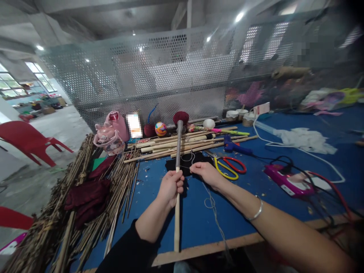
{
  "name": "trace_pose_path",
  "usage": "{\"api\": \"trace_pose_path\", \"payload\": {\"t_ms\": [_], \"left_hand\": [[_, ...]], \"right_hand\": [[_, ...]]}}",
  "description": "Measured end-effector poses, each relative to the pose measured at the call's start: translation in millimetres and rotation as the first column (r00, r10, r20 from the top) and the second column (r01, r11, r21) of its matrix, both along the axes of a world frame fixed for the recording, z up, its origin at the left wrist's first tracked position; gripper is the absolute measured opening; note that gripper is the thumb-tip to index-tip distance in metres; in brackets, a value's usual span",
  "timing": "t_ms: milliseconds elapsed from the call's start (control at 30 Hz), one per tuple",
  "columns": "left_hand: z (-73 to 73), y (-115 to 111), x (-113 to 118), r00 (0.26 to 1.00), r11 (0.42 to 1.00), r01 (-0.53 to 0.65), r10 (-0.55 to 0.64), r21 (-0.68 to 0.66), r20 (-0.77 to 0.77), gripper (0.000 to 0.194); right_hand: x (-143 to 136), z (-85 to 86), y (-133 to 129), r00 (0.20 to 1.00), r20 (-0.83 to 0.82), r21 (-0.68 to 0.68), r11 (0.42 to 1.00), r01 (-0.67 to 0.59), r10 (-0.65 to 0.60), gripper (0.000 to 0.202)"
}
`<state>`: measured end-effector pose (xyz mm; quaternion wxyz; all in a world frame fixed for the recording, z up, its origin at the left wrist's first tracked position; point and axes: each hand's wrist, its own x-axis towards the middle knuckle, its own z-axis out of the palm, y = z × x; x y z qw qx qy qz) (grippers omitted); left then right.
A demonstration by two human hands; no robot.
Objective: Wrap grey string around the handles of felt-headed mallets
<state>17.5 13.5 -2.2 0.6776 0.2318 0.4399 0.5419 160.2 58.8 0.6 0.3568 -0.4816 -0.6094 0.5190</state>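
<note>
My left hand [170, 185] is closed around a wooden stick [177, 223]. The stick stands nearly upright in view, with a grey wrapped upper part [178, 148] and a dark red ball-shaped head [181, 117]. To its right, my right hand [205, 171] pinches a thin pale string [186, 167], which runs across to the stick near the lower end of the wrap. More of the string hangs loosely below that hand toward the table's front edge. A black cloth [170, 165] lies behind both hands.
Scissors [227, 168] with yellow and red handles and a blue glue gun [236, 146] lie right of centre. A pink power strip [280, 180] with cords is farther right. Bundled thin sticks [113, 201] and dark red cloth [87, 197] cover the left. A perforated metal screen [159, 79] stands behind.
</note>
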Motion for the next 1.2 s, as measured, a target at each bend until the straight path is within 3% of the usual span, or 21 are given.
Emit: {"api": "trace_pose_path", "payload": {"t_ms": [300, 567, 700, 800, 900, 1067, 1200], "left_hand": [[5.6, -9, -6, 0.997, 0.988, 0.056, -0.064, -0.147, -0.047, 0.017], [13.3, -13, 2, 0.997, 0.999, -0.031, 0.033, 0.028, -0.068, 0.03], [12.1, -12, 4, 0.98, 0.993, -0.112, 0.114, 0.024, -0.161, 0.031], [10.9, -12, 3, 0.979, 0.99, -0.135, 0.139, 0.038, -0.146, 0.029], [12.6, -14, 3, 0.99, 0.991, -0.106, 0.112, 0.076, -0.087, 0.027], [20.1, -21, 3, 0.999, 0.999, 0.04, -0.04, 0.025, -0.016, 0.033], [23.9, -24, 4, 0.996, 0.995, 0.046, -0.039, 0.089, -0.076, 0.037]], "right_hand": [[1, -9.9, 8, 1.0, 0.004, -0.013, 1.0, 0.003, -0.003, 0.024], [-7, 4.1, -4, 0.998, -0.031, -0.124, 0.99, -0.059, 0.055, 0.023], [-10, 5.5, -7, 0.996, -0.047, -0.107, 0.991, -0.08, 0.076, 0.024], [-10, 6.2, -8, 0.994, -0.059, -0.088, 0.992, -0.093, 0.088, 0.026], [-9, 9.9, -8, 0.993, -0.087, -0.084, 0.993, -0.086, 0.079, 0.029], [-5, 13.8, -6, 0.989, -0.135, -0.099, 0.993, -0.068, 0.054, 0.031], [-4, 12.0, -4, 0.978, -0.199, -0.094, 0.993, -0.075, 0.055, 0.03]]}}
